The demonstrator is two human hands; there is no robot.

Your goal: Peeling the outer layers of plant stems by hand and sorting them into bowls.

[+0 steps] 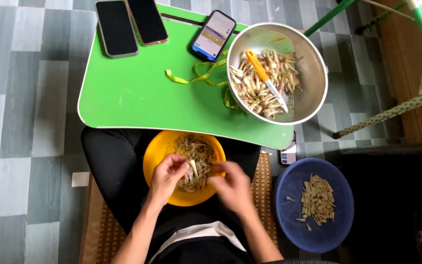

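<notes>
While the round yellow plastic bowl (pixel 158 161) sits low in the frame's centre, on the lap for reach, the left hand (pixel 168 172) pinches a pale stalk piece (pixel 193 167). The right hand (pixel 231 185) curls half-closed, steadying the same piece.

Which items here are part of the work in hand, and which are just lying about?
In use: left hand, right hand, stalk, yellow bowl, strainer, knife, blue basket.
Lying about: three phones, tape measure, green table.

Three phones (pixel 147 22) and a yellow tape measure (pixel 196 77) on the green table (pixel 123 98); blue basket (pixel 291 195) aside.
</notes>
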